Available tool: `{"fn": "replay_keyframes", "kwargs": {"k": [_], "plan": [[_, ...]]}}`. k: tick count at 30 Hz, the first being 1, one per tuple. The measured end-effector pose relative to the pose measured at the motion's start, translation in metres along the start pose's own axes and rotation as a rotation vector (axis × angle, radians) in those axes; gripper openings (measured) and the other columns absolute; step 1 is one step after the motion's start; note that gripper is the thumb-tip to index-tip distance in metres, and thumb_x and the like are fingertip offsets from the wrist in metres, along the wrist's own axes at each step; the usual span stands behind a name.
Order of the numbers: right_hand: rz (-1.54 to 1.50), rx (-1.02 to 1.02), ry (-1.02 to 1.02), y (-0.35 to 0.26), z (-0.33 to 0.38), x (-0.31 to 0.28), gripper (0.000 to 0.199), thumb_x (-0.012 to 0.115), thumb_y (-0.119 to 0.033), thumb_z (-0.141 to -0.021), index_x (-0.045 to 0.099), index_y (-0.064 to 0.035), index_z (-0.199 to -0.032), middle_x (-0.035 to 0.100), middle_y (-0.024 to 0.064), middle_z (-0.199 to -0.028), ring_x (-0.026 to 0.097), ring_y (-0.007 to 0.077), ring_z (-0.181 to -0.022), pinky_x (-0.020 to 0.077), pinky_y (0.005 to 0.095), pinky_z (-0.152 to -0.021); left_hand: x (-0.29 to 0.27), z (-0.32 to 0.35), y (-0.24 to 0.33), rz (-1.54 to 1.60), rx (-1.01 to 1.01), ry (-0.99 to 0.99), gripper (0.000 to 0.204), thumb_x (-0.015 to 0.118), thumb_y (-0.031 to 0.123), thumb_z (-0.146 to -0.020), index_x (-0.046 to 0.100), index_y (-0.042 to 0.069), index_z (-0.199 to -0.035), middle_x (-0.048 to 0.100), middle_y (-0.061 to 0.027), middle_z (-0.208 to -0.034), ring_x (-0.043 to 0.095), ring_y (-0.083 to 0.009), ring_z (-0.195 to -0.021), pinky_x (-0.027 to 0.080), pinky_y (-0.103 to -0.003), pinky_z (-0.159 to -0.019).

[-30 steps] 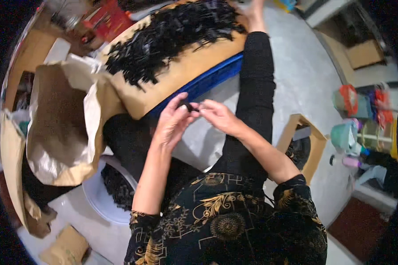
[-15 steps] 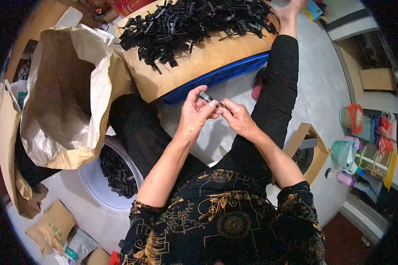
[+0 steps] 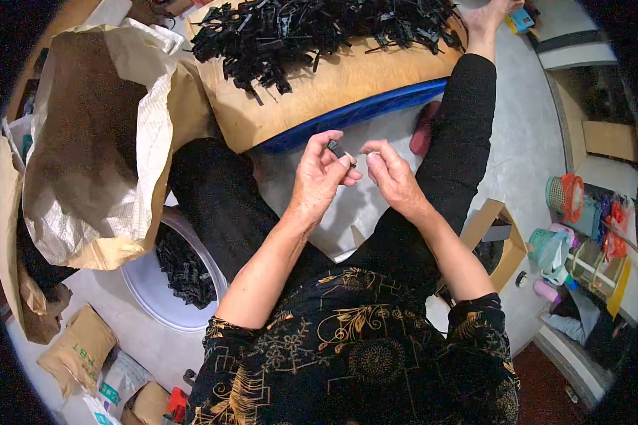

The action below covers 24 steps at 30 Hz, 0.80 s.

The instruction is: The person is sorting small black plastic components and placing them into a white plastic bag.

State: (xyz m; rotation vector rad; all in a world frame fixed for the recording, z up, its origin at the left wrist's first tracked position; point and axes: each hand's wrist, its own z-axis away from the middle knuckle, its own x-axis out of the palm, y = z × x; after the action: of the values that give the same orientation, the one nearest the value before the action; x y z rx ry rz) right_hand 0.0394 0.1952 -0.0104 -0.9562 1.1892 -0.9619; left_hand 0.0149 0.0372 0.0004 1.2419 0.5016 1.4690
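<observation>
My left hand [image 3: 320,170] pinches a small black plastic part [image 3: 337,150] between thumb and fingers, over the gap between my legs. Just to its right, and apart from it, is my right hand [image 3: 393,176] with its fingers curled toward the thumb. Whatever those right fingers hold, if anything, is hidden. Beyond both hands, a heap of similar black plastic parts [image 3: 283,42] covers much of a wooden board [image 3: 347,78]. More black parts [image 3: 184,273] lie in a white round tub [image 3: 140,301] beside my left leg.
A large open paper sack [image 3: 159,142] stands at the left, partly over the tub. Packed bags [image 3: 78,350] lie at lower left. An open cardboard box [image 3: 509,244] sits right of my leg. Baskets [image 3: 554,195] and bags line the far right. Blue material [image 3: 361,113] edges the board.
My right hand has drawn away to the right from the black part, leaving a gap between the hands. My left hand keeps hold of the part. The view has shifted slightly.
</observation>
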Motion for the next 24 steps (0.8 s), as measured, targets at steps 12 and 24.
{"fn": "replay_keyframes", "kwargs": {"k": [12, 24], "plan": [[0.045, 0.004, -0.225, -0.021, -0.007, -0.002, 0.017, 0.045, -0.017, -0.092, 0.049, -0.001, -0.096, 0.055, 0.0118, -0.072, 0.056, 0.0186, -0.069, 0.0433, 0.0322, -0.062, -0.001, 0.002, -0.011, -0.308, 0.064, -0.063, 0.023, 0.05, 0.001, -0.085, 0.04, 0.005, -0.105, 0.048, -0.0014, -0.065, 0.054, -0.0087, -0.06, 0.046, -0.023, -0.053], [0.348, -0.089, -0.05, -0.005, -0.008, 0.027, 0.016, 0.044, -0.018, -0.09, 0.048, -0.0023, -0.088, 0.057, 0.0175, -0.069, 0.058, 0.0344, -0.064, 0.0439, 0.0411, -0.056, -0.009, 0.001, -0.015, -0.665, 0.311, 0.015, 0.022, 0.05, 0.0, -0.082, 0.04, 0.004, -0.102, 0.055, -0.0084, -0.068, 0.056, -0.0114, -0.057, 0.046, -0.028, -0.052]]}}
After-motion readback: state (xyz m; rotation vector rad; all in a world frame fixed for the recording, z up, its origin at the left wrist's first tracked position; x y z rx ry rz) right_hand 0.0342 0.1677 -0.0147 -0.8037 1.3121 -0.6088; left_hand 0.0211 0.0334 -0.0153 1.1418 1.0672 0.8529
